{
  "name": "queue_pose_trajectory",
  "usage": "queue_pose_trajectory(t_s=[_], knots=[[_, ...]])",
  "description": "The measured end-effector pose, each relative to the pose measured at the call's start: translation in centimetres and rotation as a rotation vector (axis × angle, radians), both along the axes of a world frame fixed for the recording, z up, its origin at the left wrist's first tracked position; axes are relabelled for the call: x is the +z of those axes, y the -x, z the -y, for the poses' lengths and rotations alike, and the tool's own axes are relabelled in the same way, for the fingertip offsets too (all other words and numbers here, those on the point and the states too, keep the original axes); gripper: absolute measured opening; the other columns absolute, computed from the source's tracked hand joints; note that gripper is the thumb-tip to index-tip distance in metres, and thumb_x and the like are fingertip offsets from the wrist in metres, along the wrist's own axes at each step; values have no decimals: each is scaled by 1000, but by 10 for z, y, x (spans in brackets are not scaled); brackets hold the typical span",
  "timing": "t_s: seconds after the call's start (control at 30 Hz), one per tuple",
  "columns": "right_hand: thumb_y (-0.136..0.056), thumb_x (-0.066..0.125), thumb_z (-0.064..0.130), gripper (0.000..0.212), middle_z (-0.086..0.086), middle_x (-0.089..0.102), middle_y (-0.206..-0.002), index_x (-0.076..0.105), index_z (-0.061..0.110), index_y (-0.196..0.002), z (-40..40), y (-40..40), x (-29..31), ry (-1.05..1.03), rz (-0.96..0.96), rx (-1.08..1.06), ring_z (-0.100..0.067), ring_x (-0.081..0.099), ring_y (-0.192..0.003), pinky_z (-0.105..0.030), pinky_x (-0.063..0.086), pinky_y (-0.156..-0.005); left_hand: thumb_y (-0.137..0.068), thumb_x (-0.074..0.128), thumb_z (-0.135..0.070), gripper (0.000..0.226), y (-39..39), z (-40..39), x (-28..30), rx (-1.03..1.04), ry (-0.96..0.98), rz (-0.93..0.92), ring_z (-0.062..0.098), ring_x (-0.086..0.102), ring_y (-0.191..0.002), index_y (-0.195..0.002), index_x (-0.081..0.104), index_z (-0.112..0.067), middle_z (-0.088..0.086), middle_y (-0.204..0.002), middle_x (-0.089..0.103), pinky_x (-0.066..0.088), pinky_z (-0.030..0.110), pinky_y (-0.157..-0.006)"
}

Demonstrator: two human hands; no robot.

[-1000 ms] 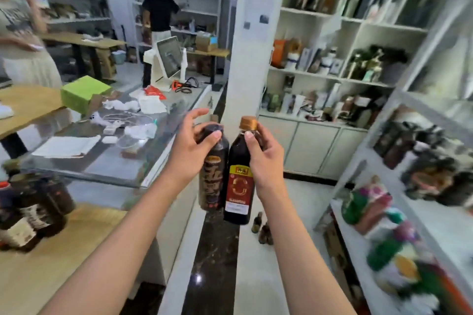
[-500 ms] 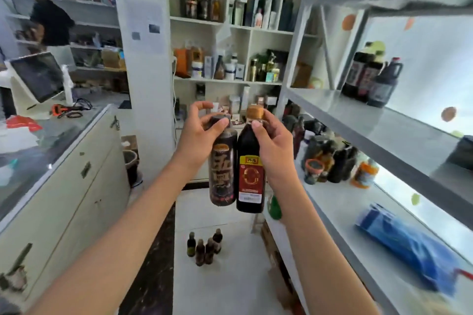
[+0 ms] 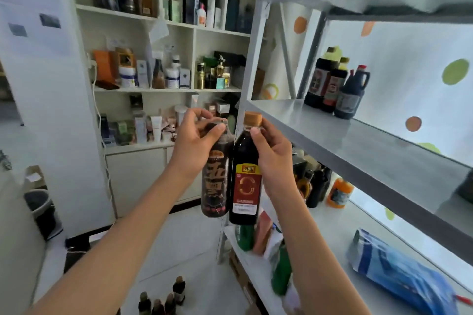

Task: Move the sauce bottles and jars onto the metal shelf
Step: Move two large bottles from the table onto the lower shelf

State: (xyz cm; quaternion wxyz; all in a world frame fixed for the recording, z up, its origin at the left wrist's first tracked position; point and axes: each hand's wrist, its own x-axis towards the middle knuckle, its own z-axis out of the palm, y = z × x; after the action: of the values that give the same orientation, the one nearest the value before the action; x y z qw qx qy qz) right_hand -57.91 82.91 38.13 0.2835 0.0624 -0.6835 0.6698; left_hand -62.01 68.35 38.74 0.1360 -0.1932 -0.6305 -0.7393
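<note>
My left hand [image 3: 195, 135] grips the neck of a dark sauce bottle with a black-and-orange label [image 3: 215, 184]. My right hand [image 3: 272, 158] grips the neck of a dark sauce bottle with a red label and tan cap [image 3: 245, 186]. Both bottles hang upright side by side, touching, in front of the metal shelf's left post. The grey metal shelf [image 3: 340, 140] stretches to the right at about cap height. Three dark sauce bottles [image 3: 335, 87] stand at its back.
The lower shelf board holds dark bottles and an orange bottle [image 3: 339, 192], plus a blue bag [image 3: 399, 273]. Green bottles [image 3: 280, 268] sit on the board below that. Several small bottles [image 3: 163, 299] stand on the floor. White wall shelving [image 3: 163, 89] full of goods lies ahead; a bin [image 3: 41, 207] at left.
My view has swung right from the counter to the metal shelf. Both hands keep the two bottles and have carried them closer to the shelf's left post.
</note>
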Motion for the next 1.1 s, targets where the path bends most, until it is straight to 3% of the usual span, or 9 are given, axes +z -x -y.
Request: queue_pose_trajectory(t_s=[0.17, 0.33, 0.43, 0.6, 0.7, 0.8, 0.87, 1.0, 1.1], knots=[[-98, 57, 21, 32, 4, 74, -106, 69, 51, -102, 13, 88, 24, -17, 11, -81, -21, 69, -104, -55, 51, -97, -89, 64, -9, 22, 107, 7, 19, -35, 51, -41, 25, 68, -94, -78, 48, -18, 14, -96, 68, 58, 40, -80], [-100, 55, 15, 27, 0, 75, -103, 69, 35, -111, 2, 155, 49, 77, -35, -124, -25, 70, -101, -51, 53, -96, -91, 62, -9, 23, 188, -10, 49, -147, 33, -90, 8, 68, -86, -78, 44, -15, -9, -80, 69, 56, 29, -74], [-99, 56, 14, 25, -6, 75, -101, 70, 31, -109, -20, 181, 68, 81, -59, -172, -33, 69, -99, -55, 53, -94, -91, 62, -11, 22, 223, -37, 67, -204, 43, -141, 16, 68, -93, -78, 44, -14, 5, -91, 68, 57, 31, -76], [-99, 56, 12, 27, -3, 75, -93, 72, 34, -102, -75, 216, 92, 54, -123, -257, -22, 69, -86, -52, 53, -90, -91, 62, -8, 24, 266, -99, 95, -298, 5, -145, 17, 69, -89, -77, 43, -15, 17, -97, 68, 58, 34, -79], [-97, 59, 13, 25, -7, 74, -95, 72, 33, -103, -110, 234, 104, 38, -178, -323, -24, 66, -87, -56, 51, -92, -90, 63, -8, 24, 283, -140, 108, -322, -13, -159, 9, 69, -81, -78, 44, -15, 9, -87, 68, 56, 26, -71], [-97, 60, 18, 22, -1, 76, -101, 70, 27, -114, -152, 251, 111, 37, -191, -407, -25, 70, -96, -50, 53, -94, -90, 63, -3, 27, 297, -185, 120, -349, -43, -181, 6, 69, -82, -75, 43, -15, -1, -78, 66, 53, 21, -68], [-97, 60, 19, 21, 1, 76, -98, 70, 26, -114, -178, 262, 113, 31, -200, -451, -24, 71, -95, -48, 55, -91, -90, 63, -3, 28, 308, -214, 124, -376, -32, -192, 8, 69, -85, -75, 42, -15, -3, -80, 67, 54, 23, -70], [-97, 59, 17, 23, 6, 75, -91, 70, 29, -113, -217, 280, 100, 32, -236, -533, -10, 67, -88, -31, 53, -84, -89, 64, -5, 30, 326, -257, 109, -386, -2, -211, 13, 68, -85, -73, 44, -18, -9, -74, 68, 52, 29, -75], [-97, 60, 17, 27, 6, 75, -104, 68, 25, -121, -236, 294, 94, -8, -271, -565, -10, 68, -102, -30, 52, -92, -88, 65, -3, 28, 341, -278, 97, -396, -52, -163, 30, 67, -92, -74, 45, -17, 14, -87, 68, 53, 42, -84]])
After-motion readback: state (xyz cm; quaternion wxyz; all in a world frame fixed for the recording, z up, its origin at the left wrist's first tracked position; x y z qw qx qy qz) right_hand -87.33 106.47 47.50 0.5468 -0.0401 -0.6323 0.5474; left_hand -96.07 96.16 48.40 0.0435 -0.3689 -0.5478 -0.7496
